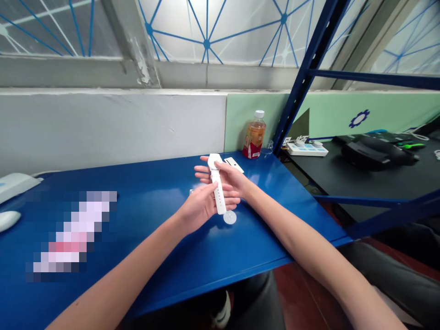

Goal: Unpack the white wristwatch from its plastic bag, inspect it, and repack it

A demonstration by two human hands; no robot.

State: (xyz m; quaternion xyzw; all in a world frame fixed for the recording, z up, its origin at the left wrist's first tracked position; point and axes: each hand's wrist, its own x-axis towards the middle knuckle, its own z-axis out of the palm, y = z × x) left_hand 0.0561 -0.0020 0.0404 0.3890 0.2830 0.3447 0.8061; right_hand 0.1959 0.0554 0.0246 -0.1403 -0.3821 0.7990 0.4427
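A white wristwatch (219, 198) stretches across both palms above the blue table. My right hand (233, 176) lies palm up under the watch head, its thumb pressed on the white case. Nearer to me, my left hand (201, 206) pinches the strap with its thumb on top and its fingers beneath. The strap's holed end hangs over the left fingers. Just past it, a clear round disc (230, 217) rests on the table. A small white card (234, 165) with a dark line lies behind my right hand.
A bottle (255, 135) with amber drink stands at the table's back right, by a blue metal frame (302, 78). To the left are a white mouse (9, 221), a power strip (19, 184) and a blurred-out object (74, 231). Another power strip (307, 148) sits on the dark desk to the right.
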